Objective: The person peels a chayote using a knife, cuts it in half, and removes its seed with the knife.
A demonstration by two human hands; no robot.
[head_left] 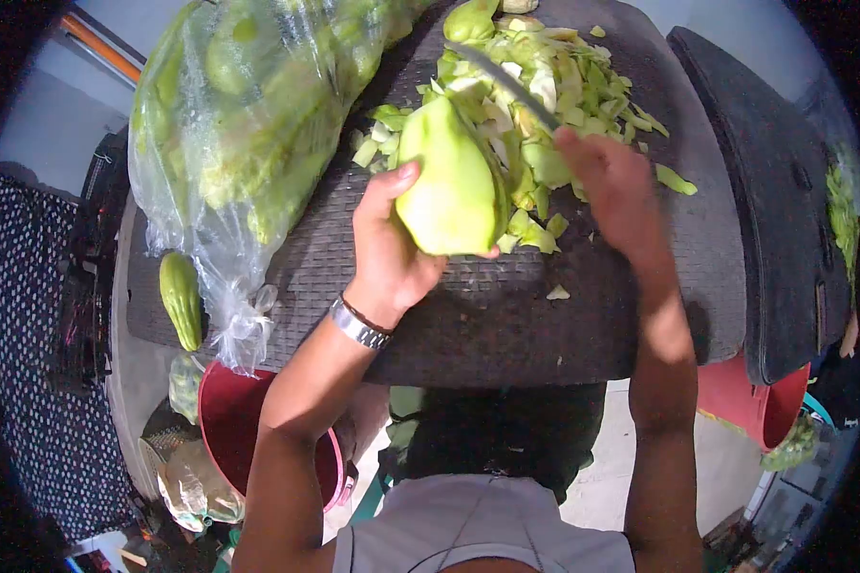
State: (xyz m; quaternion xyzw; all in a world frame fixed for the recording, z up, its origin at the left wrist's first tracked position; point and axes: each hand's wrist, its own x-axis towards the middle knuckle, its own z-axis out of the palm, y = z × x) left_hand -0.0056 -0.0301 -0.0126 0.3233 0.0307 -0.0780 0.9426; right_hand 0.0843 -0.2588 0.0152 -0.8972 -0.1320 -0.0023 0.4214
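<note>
We list one chayote (449,181), held above the worktop (468,334) beside the peelings heap (545,162), cupped in our left hand (392,239); one knife (511,84), gripped in our right hand (616,186), best kept shallow and angled clear of the left.

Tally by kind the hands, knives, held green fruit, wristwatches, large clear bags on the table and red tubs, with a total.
Hands: 2 (left hand, right hand)
Knife: 1
Held green fruit: 1
Wristwatch: 1
Large clear bag: 1
Red tubs: 2 (left tub, right tub)
Total: 8
</note>
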